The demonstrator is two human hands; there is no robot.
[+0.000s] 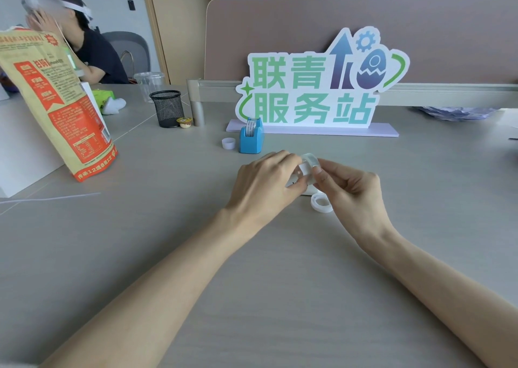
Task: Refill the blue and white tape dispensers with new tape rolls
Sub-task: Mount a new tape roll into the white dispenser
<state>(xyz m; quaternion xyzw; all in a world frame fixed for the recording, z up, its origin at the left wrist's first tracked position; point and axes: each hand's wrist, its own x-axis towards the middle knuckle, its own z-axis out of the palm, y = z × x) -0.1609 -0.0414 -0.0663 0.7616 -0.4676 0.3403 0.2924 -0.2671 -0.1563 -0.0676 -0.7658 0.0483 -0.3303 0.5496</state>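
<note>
The blue tape dispenser (251,138) stands upright on the grey table with a tape roll seated in it. A small white empty core (228,143) lies just left of it. In the middle of the table my left hand (265,182) and my right hand (346,184) meet around a clear tape roll (309,165), both pinching it. The white dispenser (308,189) is mostly hidden beneath my hands; only a sliver shows. A white ring-shaped core (321,203) lies on the table below my right thumb.
A green-lettered sign (316,87) on a lilac base stands behind the blue dispenser. To the left are a tall orange and tan bag (59,101), a black mesh pen cup (167,108) and a small pudding cup (184,122). A person sits at the far left.
</note>
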